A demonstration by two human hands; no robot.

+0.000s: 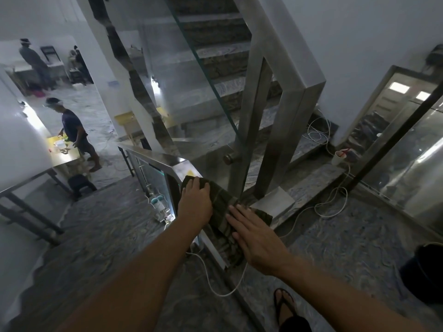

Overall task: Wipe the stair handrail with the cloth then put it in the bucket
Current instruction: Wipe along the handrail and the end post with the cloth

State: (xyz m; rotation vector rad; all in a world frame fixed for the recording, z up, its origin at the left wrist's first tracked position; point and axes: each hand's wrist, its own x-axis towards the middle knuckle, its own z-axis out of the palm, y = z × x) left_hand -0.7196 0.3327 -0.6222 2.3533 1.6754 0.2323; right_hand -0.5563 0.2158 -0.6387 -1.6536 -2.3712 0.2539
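A dark green striped cloth [221,209] lies draped over the steel stair handrail [155,155], near its bend. My left hand [195,200] presses down on the cloth's upper end with fingers curled over it. My right hand [254,238] lies flat on the lower end, fingers spread. A dark bucket [424,271] stands on the floor at the right edge, only partly in view.
A tall steel rail post [275,130] and a glass panel rise just behind the cloth. White cables [333,204] trail over the marble landing. A white cup [338,156] sits on a step. My sandalled foot [285,305] is below. A person [74,133] stands downstairs at left.
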